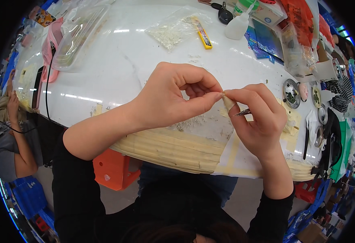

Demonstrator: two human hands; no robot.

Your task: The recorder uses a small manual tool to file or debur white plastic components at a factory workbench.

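My left hand is closed in a pinch, thumb against fingertip, over the middle of the white table. Its tips meet those of my right hand; anything between them is too small to make out. A cream-coloured pointed covering shows at the right thumb tip. The curled fingers of the right hand also hold a thin pointed metal tool, its tip sticking out to the left. Beneath the hands, tiny pale bits lie scattered near the taped table edge.
Beyond my hands lie a clear bag of small pale pieces and a yellow cutter. A white squeeze bottle stands at the back right. Small round metal dishes sit on the right. Another person is at the far left.
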